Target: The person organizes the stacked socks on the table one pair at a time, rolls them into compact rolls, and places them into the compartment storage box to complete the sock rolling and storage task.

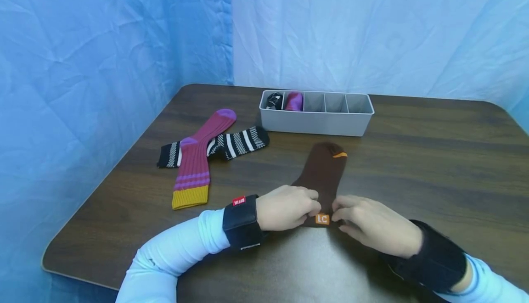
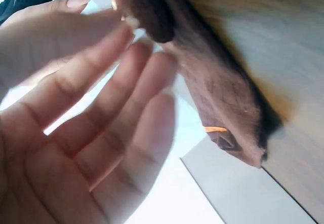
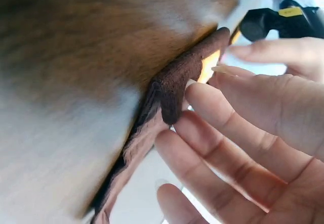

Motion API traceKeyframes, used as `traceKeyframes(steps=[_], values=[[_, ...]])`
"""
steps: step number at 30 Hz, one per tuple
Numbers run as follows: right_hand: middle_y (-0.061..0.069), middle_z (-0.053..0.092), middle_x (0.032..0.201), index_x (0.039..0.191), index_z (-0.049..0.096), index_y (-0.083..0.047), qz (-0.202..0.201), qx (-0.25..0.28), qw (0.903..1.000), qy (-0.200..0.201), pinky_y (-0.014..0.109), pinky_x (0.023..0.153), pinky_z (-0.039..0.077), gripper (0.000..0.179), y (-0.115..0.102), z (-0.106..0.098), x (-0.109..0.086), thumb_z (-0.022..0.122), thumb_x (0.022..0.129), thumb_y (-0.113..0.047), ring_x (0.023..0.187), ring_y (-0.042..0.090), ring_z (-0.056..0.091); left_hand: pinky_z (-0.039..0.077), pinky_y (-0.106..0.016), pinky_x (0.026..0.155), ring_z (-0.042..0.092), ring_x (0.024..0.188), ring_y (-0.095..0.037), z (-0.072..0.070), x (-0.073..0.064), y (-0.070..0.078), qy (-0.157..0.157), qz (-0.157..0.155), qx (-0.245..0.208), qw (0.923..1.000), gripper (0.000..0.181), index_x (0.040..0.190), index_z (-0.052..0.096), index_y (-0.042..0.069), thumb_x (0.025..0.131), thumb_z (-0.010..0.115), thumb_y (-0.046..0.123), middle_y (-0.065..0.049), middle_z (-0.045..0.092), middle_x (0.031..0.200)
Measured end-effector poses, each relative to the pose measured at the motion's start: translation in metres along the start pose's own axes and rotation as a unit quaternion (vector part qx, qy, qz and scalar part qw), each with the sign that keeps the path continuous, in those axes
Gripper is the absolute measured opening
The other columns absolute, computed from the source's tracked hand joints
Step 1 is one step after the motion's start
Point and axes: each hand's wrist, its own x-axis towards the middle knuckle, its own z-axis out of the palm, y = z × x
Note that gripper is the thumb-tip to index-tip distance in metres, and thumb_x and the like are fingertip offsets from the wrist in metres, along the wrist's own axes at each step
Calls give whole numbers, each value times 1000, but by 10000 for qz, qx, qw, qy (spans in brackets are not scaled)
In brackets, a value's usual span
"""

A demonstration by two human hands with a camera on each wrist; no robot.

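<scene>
A brown sock lies flat with its toe pointing away from me, toward the organizer box. Its cuff end, with an orange label, is turned over into a thick fold. My left hand pinches the left side of this fold between thumb and fingertips. On the right side, my right hand holds the fold's edge with bent fingers, the thumb beside the label. Both hands stay low over the table. An orange patch shows near the toe.
A grey organizer box with several compartments stands at the back, a black-and-white bundle and a purple bundle in its two leftmost compartments. To the left, a magenta sock with a yellow cuff lies across a black-and-white sock.
</scene>
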Motion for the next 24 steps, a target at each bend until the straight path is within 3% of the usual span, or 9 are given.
traceKeyframes(steps=[4, 7, 11, 14, 18, 22, 24], values=[[-10, 54, 82, 78, 65, -13, -169, -109, 9998, -1, 24, 62, 44, 16, 0, -2, 1, 70, 64, -9, 70, 0, 51, 40, -13, 60, 49, 68, -3, -2, -1, 2, -349, -96, -127, 9993, 20, 92, 63, 16, 74, 65, 23, 5, 58, 81], [-10, 57, 81, 78, 64, -14, -277, -173, 9995, 23, 26, 62, 44, 17, -1, -3, 0, 71, 63, -10, 70, 3, 53, 41, -14, 62, 50, 70, -4, -1, 0, 3, -435, -118, -50, 9990, 24, 95, 63, 16, 73, 66, 25, 5, 59, 83], [-13, 57, 74, 74, 61, -17, -317, -211, 9993, 62, 26, 61, 42, 18, -5, -3, 0, 72, 61, -13, 66, 1, 51, 38, -13, 56, 48, 63, -2, -1, -1, 6, -395, -35, -142, 9991, 12, 86, 63, 15, 75, 63, 15, 6, 58, 74], [-16, 52, 69, 70, 56, -20, -242, -192, 9995, -53, 24, 60, 39, 19, -8, -2, -1, 73, 60, -20, 62, -2, 45, 32, -11, 50, 43, 55, -1, -3, -1, 7, -416, 109, -791, 9959, 7, 80, 58, 13, 75, 59, 7, 7, 52, 65], [-17, 47, 67, 66, 51, -22, -146, -201, 9994, -252, 23, 59, 34, 23, -12, -1, -2, 72, 59, -24, 59, -2, 39, 29, -9, 47, 40, 51, 0, -5, -2, 6, -535, 313, -1664, 9841, 10, 81, 49, 11, 76, 55, 3, 6, 45, 61], [-17, 44, 64, 65, 48, -21, -264, -286, 9991, -150, 24, 59, 33, 24, -13, -1, -4, 71, 61, -16, 58, 0, 38, 30, -9, 47, 40, 50, -1, -5, -2, 3, -697, 397, -2222, 9717, 12, 84, 45, 9, 78, 53, 2, 4, 42, 59], [-16, 44, 62, 66, 48, -21, -277, -313, 9990, -127, 25, 60, 34, 24, -13, -2, -5, 70, 62, -12, 57, 1, 39, 30, -9, 48, 39, 49, -2, -4, -2, 3, -753, 364, -2323, 9690, 12, 84, 44, 8, 80, 52, 1, 4, 41, 59]])
